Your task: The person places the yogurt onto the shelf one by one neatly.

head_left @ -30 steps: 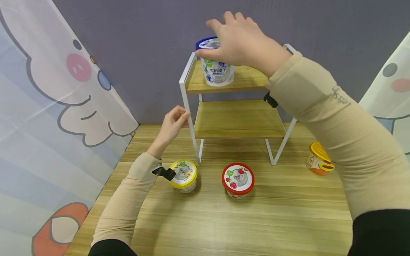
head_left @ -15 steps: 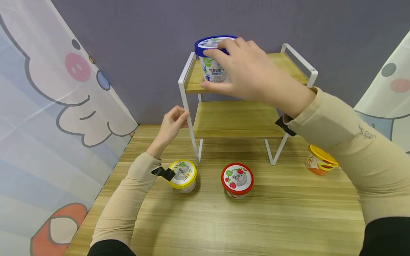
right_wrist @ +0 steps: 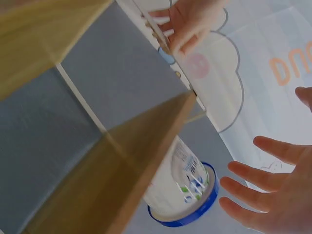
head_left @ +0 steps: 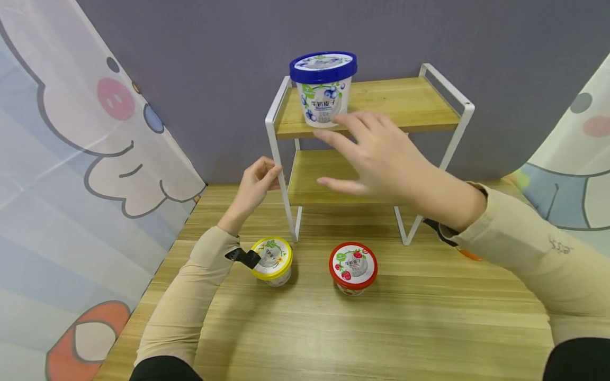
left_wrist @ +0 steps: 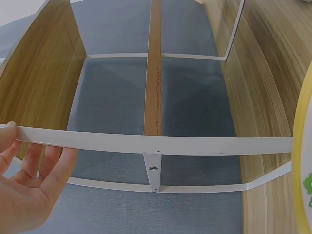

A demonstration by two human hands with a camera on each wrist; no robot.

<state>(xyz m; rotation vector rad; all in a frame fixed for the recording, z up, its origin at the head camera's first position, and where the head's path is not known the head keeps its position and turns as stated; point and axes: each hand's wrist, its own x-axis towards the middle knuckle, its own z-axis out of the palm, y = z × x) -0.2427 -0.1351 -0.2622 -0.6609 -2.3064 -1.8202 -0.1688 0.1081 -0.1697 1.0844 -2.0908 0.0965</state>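
A tub with a blue lid [head_left: 325, 98] and blueberry print stands upright at the left front of the top board of a white-framed two-tier shelf [head_left: 400, 103]. My right hand [head_left: 381, 156] hangs in front of the shelf, fingers spread and holding nothing; the right wrist view shows its fingers [right_wrist: 256, 183] apart from the tub. With my left hand [head_left: 256, 182] I grip the shelf's left front post, thumb on one side and fingers on the other, as the post [left_wrist: 97, 140] in the left wrist view shows.
On the wooden table [head_left: 381, 328] before the shelf stand a yellow-lidded tub [head_left: 271, 259], close to my left wrist, and a red-lidded tub [head_left: 353, 267]. An orange cup [head_left: 470, 255] is mostly hidden beneath my right forearm. A grey wall [head_left: 229, 69] rises behind.
My right hand has let go of the blue-lidded tub and drawn down and toward me. The tub stays on the top board. My left hand has kept its place on the post.
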